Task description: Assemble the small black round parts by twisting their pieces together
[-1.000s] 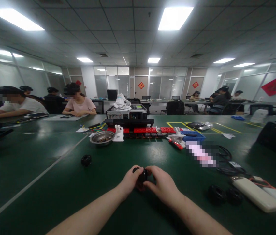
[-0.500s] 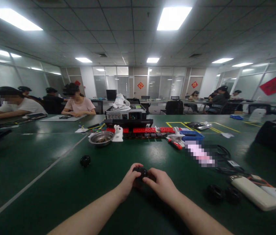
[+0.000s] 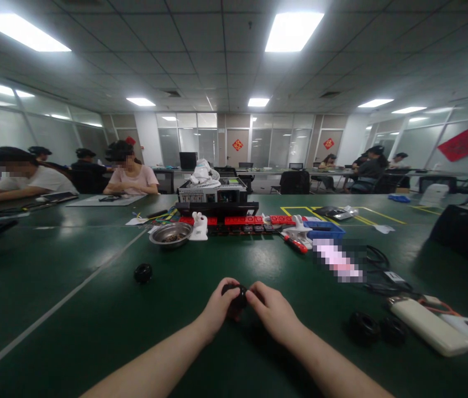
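A glossy black ring-shaped part point(image 3: 240, 297) is held up just over the green table between my two hands. My left hand point(image 3: 219, 304) wraps round its left side, the thumb lying across the near face. On the other side, my right hand point(image 3: 270, 307) pinches the right edge with thumb and fingertips. The underside of the part is hidden by my fingers. A similar black ring point(image 3: 143, 273) lies apart to the left. Two more, a black ring point(image 3: 364, 326) and its neighbour point(image 3: 393, 330), rest close together on the right.
Beyond my hands are a metal bowl point(image 3: 171, 235) of small pieces, a red-handled screwdriver point(image 3: 295, 244), a blue tray point(image 3: 325, 230) and a row of red blocks point(image 3: 246, 220). A cream power bank point(image 3: 430, 326) and black cables point(image 3: 387, 282) lie at right. Co-workers sit further back.
The black part has tilted in my hands, showing more of its round face. My right fingertips have shifted slightly along its edge. The view has moved very slightly.
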`<state>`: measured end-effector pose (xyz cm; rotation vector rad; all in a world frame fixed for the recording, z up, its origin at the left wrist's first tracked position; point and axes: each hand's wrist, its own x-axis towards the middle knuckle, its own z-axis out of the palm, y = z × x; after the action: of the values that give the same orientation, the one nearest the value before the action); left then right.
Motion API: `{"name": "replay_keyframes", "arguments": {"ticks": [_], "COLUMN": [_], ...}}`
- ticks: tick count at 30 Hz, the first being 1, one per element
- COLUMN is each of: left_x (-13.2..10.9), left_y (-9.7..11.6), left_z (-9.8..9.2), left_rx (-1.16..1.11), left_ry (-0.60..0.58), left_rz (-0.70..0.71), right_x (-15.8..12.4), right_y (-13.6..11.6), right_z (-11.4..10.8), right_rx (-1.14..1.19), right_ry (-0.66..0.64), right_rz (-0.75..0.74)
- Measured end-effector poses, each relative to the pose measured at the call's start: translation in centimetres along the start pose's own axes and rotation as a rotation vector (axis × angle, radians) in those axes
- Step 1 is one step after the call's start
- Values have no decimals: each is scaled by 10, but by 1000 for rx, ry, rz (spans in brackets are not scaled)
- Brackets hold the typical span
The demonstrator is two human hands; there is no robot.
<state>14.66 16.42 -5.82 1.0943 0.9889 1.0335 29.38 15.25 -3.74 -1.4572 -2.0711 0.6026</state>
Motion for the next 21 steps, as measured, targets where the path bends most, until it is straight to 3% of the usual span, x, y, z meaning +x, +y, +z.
{"name": "replay_keyframes", "arguments": {"ticks": [5,9,15,19,21], "left_x": [2,2,-1,-3,-4], "left_y": [-5,-9,-9,-11,-14], "left_z": [-3,-4,-9,-9,-9], "left_rx": [3,88,544,823,906], "left_ry": [-75,-81,-92,-127,-144], "left_rz": [48,143,349,352,337], "right_x": [3,4,8,6,4], "right_y": [4,3,5,4,4], "right_z": [5,3,-8,-9,-9], "right_rx": [43,120,130,-97,-103], "right_ry": [-45,9,20,-10,-35], "right_rz": [-5,-51,-98,-132,-137]}}
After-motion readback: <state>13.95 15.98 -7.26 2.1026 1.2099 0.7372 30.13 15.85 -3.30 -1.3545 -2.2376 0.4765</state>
